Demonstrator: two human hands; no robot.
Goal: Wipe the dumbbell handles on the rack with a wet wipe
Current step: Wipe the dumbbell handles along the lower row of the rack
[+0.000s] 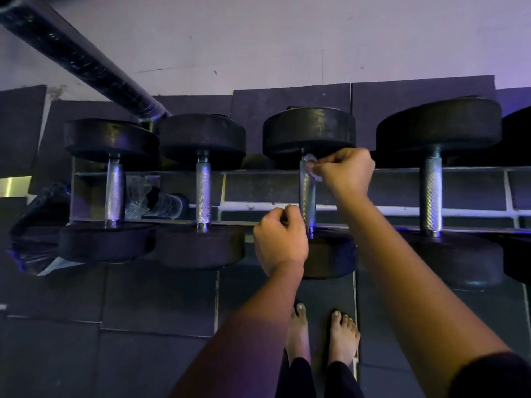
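Note:
Several black dumbbells with knurled steel handles lie across a metal rack (388, 215). My right hand (346, 170) pinches a pale wet wipe (311, 168) against the far end of the third dumbbell's handle (307, 196), just below its far weight. My left hand (280, 239) sits curled at the near end of the same handle, fingers beside the bar; whether it grips the bar is unclear. The handles of the first (114, 193), second (203, 195) and fourth (430, 193) dumbbells stand bare.
A thick black padded bar (77, 58) slants from the top left down behind the rack. Dark bags and crumpled plastic (143, 196) lie under the rack at left. My bare feet (321, 337) stand on dark rubber floor tiles close to the rack.

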